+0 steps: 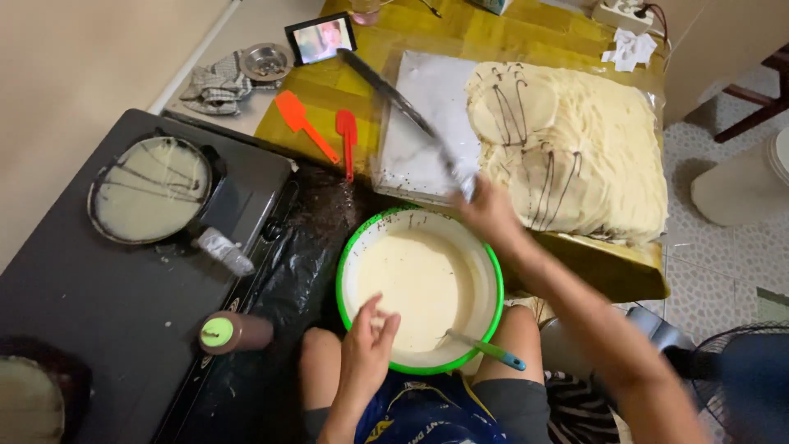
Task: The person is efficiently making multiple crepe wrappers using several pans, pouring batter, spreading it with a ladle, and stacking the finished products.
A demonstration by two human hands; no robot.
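My right hand (pixel 491 212) grips a long metal spatula (pixel 400 103) that stretches up and left over a white marble board (pixel 427 123). A pile of thin pale crepes with dark chocolate lines (pixel 575 156) lies on the board's right part. My left hand (pixel 367 345) hovers with loosely curled fingers over the near rim of a green-rimmed bowl of pale batter (pixel 419 288); it holds nothing. A ladle with a blue-green handle (pixel 485 349) rests in the bowl. On the left, a dark pan (pixel 152 191) on a black stove (pixel 123 329) holds a crepe with chocolate lines.
A brown squeeze bottle with a green cap (pixel 234 332) lies on the stove. Two orange-red silicone spatulas (pixel 308 125) lie on the yellow cloth. A phone (pixel 320 38), a small metal dish (pixel 265 60) and a rag sit at the back. A fan (pixel 740 386) stands lower right.
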